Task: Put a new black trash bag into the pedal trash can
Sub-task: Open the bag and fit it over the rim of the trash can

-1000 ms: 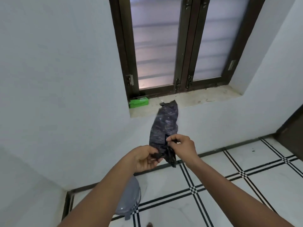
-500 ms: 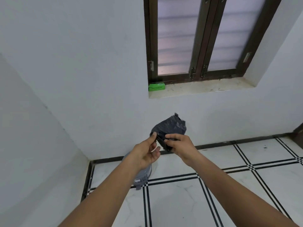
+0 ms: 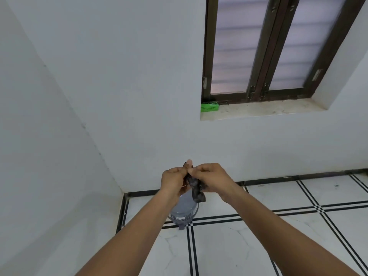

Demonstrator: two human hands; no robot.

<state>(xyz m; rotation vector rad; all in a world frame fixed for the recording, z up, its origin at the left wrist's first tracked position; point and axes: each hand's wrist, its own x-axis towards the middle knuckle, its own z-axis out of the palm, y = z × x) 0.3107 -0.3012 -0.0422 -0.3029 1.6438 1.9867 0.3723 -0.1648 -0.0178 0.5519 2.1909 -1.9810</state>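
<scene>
A folded black trash bag point(image 3: 196, 189) hangs crumpled between my two hands at chest height. My left hand point(image 3: 174, 181) pinches its upper edge, thumb up. My right hand point(image 3: 210, 179) grips the same edge from the right, fingers curled over it. Only a short dark tail of the bag shows below the fingers. Directly beneath the hands stands the grey pedal trash can point(image 3: 184, 213) on the tiled floor near the room corner, its lid down and its pedal facing me. My left forearm covers part of the can.
White walls meet in a corner at the left. A dark-framed window sits up right, with a green box point(image 3: 209, 107) on its stone sill point(image 3: 262, 111). The floor is white tile with black stripes.
The view has swung left and down. The bag, long and hanging a second ago, is now bunched small between both hands, which have come together above the can.
</scene>
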